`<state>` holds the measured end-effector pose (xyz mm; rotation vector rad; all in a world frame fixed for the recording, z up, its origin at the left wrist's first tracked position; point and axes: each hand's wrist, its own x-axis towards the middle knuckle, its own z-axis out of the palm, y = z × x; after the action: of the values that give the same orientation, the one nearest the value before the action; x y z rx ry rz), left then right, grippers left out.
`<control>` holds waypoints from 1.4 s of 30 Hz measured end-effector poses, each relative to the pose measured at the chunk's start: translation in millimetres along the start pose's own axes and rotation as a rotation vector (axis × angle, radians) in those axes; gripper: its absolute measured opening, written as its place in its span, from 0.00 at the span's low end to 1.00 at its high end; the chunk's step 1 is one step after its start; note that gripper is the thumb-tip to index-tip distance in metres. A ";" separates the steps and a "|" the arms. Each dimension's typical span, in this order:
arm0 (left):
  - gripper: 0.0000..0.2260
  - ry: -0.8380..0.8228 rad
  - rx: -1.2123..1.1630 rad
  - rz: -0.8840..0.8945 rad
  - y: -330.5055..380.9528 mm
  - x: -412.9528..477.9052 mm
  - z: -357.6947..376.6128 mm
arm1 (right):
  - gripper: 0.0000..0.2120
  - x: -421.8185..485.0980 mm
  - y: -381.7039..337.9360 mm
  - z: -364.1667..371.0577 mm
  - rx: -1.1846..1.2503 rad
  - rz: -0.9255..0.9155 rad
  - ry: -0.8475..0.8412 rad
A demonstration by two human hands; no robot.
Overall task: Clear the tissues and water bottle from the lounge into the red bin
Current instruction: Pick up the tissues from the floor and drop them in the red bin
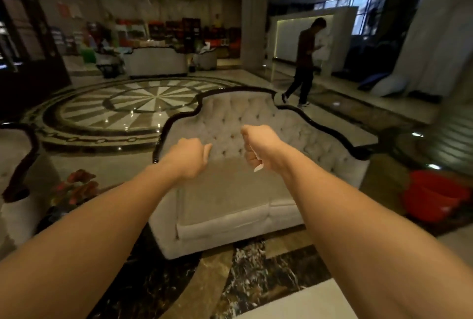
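Note:
Both my arms reach forward over a beige tufted sofa (230, 190). My right hand (258, 147) is closed in a fist, and a small white scrap of tissue (258, 167) pokes out below its fingers. My left hand (189, 154) is curled shut, and I see nothing in it. The red bin (432, 195) stands on the floor to the right of the sofa, well right of my right hand. No water bottle shows in this view.
A person (304, 62) walks across the marble floor behind the sofa, at the right. A pot of red flowers (74, 188) stands at the left beside another armchair (15, 165). A pillar (253, 16) and more sofas (156, 61) lie farther back.

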<state>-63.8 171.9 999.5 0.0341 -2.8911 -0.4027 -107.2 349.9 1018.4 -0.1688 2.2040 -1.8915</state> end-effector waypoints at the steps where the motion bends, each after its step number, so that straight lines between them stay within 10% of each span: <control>1: 0.22 -0.008 0.006 0.045 29.5 10.8 7.0 | 0.09 -3.8 1.7 -31.9 -0.008 -0.006 0.038; 23: 0.11 -0.443 0.143 0.784 604.8 204.7 273.1 | 0.22 -52.7 152.5 -647.7 -0.349 0.208 0.811; 42: 0.09 -0.632 0.047 1.018 971.4 483.3 495.2 | 0.25 185.5 225.0 -1017.0 -0.302 0.404 0.710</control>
<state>-637.4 1213.2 903.7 -1.7235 -2.9437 -0.1434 -525.4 1316.7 919.6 0.9653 2.6618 -1.5194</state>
